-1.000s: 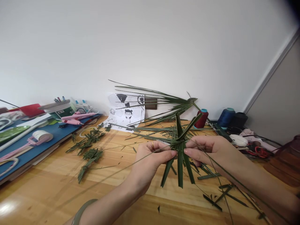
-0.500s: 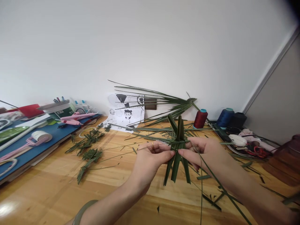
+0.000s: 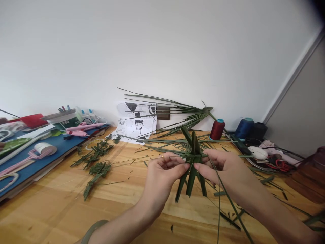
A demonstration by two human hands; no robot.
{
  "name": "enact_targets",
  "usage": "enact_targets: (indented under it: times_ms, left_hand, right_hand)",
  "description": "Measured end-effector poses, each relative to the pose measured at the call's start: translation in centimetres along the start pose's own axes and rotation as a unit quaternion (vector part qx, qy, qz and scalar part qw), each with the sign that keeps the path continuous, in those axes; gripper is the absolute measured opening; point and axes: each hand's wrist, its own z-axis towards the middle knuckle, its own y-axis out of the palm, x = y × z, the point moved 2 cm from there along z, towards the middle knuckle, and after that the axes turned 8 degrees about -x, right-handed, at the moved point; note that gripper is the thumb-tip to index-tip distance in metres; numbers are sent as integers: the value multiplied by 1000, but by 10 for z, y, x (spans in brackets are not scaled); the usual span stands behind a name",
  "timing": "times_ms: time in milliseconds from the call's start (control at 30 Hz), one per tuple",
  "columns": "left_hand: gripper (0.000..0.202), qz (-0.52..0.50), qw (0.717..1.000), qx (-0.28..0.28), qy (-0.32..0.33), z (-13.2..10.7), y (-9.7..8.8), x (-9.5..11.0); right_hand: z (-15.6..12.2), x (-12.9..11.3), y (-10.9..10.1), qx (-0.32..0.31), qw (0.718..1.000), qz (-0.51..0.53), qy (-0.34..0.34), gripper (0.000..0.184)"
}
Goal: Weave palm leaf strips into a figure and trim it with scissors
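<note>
Between my two hands is a woven palm-leaf piece (image 3: 192, 159), its folded strips sticking up at the top and spreading downward below. My left hand (image 3: 167, 171) pinches its left side between thumb and fingers. From the other side my right hand (image 3: 219, 166) pinches it, the two thumb tips close together on the front. Long thin strips (image 3: 230, 198) trail from my right hand down past the forearm. The fingers behind the weave are partly hidden.
Finished-looking woven leaf pieces (image 3: 98, 173) lie on the wooden table (image 3: 122, 217) at left. Behind are a palm frond (image 3: 188, 112), a printed sheet (image 3: 138, 123), a red thread spool (image 3: 217, 129) and a blue one (image 3: 243, 128). A pink glue gun (image 3: 80, 129) rests on a blue board.
Both hands keep their pinch on the woven palm-leaf piece, which has tilted slightly. The trailing strip by my right forearm has shifted a little to the left.
</note>
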Motion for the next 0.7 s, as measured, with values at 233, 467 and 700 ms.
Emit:
enact_targets:
  times_ms: [233, 467, 700]
  left_hand:
    - [10, -1, 1000, 20, 22, 0, 2, 2]
    - [11, -21, 1000, 3, -12, 1, 0, -2]
    - [11, -33, 999, -22, -27, 1, 1, -4]
  right_hand:
    - [1, 3, 1, -9, 1000, 22, -9, 9]
    - [1, -1, -2, -25, 999, 45, -10, 9]
    - [-1, -8, -6, -53, 997, 53, 1, 11]
